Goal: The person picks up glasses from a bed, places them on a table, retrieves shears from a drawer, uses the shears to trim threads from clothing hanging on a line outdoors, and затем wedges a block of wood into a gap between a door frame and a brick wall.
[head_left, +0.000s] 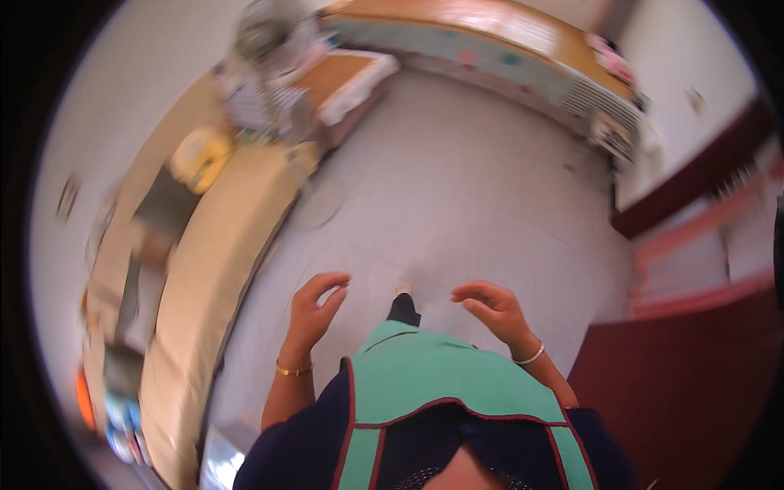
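Both hands are raised in front of me over the grey floor [457,188], holding nothing. My left hand [314,306] has its fingers loosely curved and the thumb apart from them; a gold bracelet [294,370] circles that wrist. My right hand [492,306] is curved in the same way, fingers apart from the thumb, with a pale bangle [529,354] on the wrist. Below them spreads the green apron [449,371] with dark red edging that I wear. One dark trouser leg and a light shoe [403,287] show between the hands.
Along the left runs a long beige sofa [220,253] with dark cushions and a yellow cushion [201,159]. A standing fan [265,41] is beside a wooden-topped table [331,77]. A wood-topped ledge [490,24] lines the far side. At right are a dark red door [678,384] and a pink rack [694,245].
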The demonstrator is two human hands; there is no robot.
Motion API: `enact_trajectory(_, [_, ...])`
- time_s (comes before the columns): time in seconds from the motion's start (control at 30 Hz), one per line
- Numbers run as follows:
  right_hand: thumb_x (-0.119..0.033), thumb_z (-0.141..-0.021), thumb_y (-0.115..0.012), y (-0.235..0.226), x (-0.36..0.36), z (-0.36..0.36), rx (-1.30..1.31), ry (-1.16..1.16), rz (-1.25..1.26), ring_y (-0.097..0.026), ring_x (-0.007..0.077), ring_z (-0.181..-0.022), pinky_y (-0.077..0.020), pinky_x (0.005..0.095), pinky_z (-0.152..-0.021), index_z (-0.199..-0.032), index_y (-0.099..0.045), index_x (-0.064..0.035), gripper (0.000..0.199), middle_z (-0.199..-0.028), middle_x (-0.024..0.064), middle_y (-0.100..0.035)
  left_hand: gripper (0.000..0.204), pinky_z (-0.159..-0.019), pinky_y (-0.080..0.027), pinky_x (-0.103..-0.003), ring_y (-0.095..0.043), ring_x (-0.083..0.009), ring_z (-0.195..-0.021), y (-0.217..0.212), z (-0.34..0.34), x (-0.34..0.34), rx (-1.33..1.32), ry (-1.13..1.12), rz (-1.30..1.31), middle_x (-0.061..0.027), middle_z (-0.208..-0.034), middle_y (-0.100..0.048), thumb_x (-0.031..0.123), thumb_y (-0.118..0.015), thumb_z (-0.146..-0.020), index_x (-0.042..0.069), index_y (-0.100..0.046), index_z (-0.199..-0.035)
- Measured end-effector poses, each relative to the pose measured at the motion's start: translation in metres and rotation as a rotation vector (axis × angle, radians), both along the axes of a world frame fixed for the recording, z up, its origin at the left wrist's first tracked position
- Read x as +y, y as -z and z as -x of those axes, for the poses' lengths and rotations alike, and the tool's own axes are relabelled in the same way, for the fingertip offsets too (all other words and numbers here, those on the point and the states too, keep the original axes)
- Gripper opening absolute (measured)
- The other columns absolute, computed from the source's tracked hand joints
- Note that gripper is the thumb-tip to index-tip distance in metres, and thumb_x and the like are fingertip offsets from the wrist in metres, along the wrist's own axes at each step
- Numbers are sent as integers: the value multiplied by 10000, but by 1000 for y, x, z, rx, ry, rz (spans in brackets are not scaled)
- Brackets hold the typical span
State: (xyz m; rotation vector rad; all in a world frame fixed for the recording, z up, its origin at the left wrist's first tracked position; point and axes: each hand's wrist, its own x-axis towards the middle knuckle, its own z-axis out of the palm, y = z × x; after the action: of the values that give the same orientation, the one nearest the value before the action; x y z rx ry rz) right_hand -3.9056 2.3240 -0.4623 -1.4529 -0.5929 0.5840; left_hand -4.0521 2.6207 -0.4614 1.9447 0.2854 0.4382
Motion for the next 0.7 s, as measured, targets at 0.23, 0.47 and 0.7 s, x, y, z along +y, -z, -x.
enact_trajectory(0.23, [-75,-885,-607,-4,-13,-119,57,302,29,-615,144,-980,-489,273,-873,-1086,-617,14,220,-1029,73,-650,216,-867,-491,-279,-633,-166,-953,22,-241,17,-39,428,141,-98,-1004,-661,-26,-594,-839,-5,-627,-1051])
enact_trajectory(0.47, [-46,-876,-596,-29,-48,-205,-131,576,176,-611,178,-1017,-482,301,-902,-1126,-595,9,256,-1102,98,-617,239,-880,-486,-278,-628,-163,-963,7,-445,-40,-63,730,124,-92,-1012,-661,-42,-596,-833,-23,-616,-1070])
enact_trajectory(0.7, [-42,-880,-601,4,-132,-242,51,963,70,-608,158,-1009,-471,276,-898,-1131,-583,19,258,-1073,87,-635,248,-855,-491,-278,-623,-154,-968,11,-551,-171,28,1092,80,-74,-1024,-662,-20,-612,-835,6,-624,-1081])
